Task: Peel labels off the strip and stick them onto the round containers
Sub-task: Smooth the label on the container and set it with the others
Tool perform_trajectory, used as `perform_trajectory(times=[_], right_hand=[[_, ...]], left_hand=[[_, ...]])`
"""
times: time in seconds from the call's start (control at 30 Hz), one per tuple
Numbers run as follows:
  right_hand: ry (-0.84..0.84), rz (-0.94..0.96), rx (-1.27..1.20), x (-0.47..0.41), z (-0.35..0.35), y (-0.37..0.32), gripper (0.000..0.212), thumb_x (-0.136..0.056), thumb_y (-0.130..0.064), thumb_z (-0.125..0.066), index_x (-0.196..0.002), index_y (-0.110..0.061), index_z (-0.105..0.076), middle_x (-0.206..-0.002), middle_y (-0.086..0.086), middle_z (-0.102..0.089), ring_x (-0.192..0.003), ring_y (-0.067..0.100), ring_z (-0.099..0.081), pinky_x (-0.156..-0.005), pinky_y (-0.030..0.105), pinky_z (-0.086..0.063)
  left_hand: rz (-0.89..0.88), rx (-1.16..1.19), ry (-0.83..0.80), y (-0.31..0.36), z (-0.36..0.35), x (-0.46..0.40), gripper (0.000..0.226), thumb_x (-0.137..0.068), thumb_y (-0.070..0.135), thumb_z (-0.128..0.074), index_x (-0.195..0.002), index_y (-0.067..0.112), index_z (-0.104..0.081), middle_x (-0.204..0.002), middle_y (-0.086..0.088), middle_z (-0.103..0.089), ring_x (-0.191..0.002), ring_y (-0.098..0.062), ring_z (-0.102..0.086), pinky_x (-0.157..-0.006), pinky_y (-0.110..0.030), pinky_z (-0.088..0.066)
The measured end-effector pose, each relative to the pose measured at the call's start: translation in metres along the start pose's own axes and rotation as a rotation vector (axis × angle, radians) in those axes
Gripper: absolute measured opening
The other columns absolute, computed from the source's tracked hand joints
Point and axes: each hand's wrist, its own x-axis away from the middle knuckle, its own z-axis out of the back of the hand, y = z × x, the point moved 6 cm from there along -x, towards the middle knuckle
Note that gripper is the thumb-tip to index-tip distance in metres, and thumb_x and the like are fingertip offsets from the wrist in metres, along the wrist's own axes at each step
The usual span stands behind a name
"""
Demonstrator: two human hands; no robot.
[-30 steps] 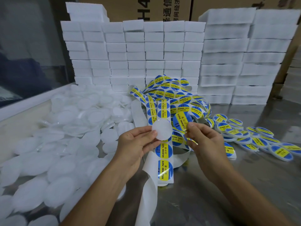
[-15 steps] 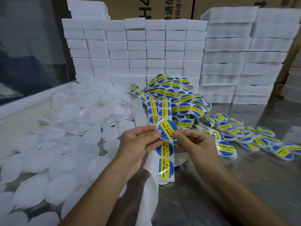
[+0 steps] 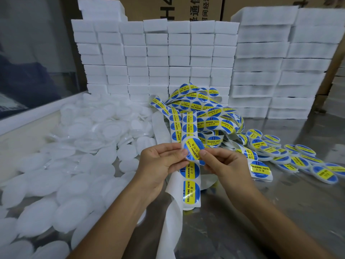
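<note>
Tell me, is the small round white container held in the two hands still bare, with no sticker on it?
No: the round white container, pinched between the left hand and right hand, carries a blue and yellow label across its face.

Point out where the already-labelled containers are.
Head view, right side: the labelled containers lie on the metal table, right of the label strips, beyond the right hand.

The grey metal bench (image 3: 280, 212) is smooth with a dull, streaky shine. The round white plastic containers (image 3: 78, 131) look translucent and slightly glossy. The blue-and-yellow round paper labels (image 3: 212, 116) are glossy, on a matt white paper backing strip (image 3: 168, 230). The stacked white foam blocks (image 3: 158, 58) look matt and fine-grained.
</note>
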Motion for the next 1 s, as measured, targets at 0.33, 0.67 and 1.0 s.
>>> perform_trajectory(times=[0.33, 0.67, 1.0], right_hand=[[0.031, 0.05, 0.056, -0.001, 0.004, -0.003, 0.005, -0.075, -0.015, -0.078, -0.079, -0.012, -0.077, -0.073, 0.003, -0.076, -0.062, 0.009, -0.07, -0.055, 0.016, -0.053], [0.179, 0.309, 0.301, 0.002, 0.011, -0.012, 0.041, -0.076, -0.03, -0.083, -0.11, -0.03, -0.06, -0.066, 0.001, -0.068, -0.056, 0.014, -0.064, -0.054, 0.019, -0.05], [0.012, 0.331, 0.191, 0.002, -0.001, -0.017, 0.022, -0.078, -0.022, -0.074, -0.1, -0.018, -0.069, -0.075, 0.003, -0.074, -0.063, 0.016, -0.07, -0.059, 0.024, -0.057]], left_hand=[[-0.158, -0.181, -0.079, 0.008, -0.006, 0.004, 0.021, -0.053, 0.019, -0.083, -0.073, 0.018, -0.077, -0.087, -0.018, -0.075, -0.083, -0.032, -0.074, -0.074, -0.034, -0.061], [-0.119, -0.003, -0.106, 0.006, -0.011, 0.005, 0.026, -0.055, 0.013, -0.081, -0.079, 0.01, -0.071, -0.083, -0.018, -0.073, -0.075, -0.028, -0.073, -0.069, -0.032, -0.06], [-0.046, -0.001, -0.216, -0.001, -0.02, 0.008, 0.044, -0.068, 0.01, -0.072, -0.11, 0.021, -0.069, -0.099, -0.017, -0.075, -0.093, -0.028, -0.073, -0.073, -0.029, -0.059]])
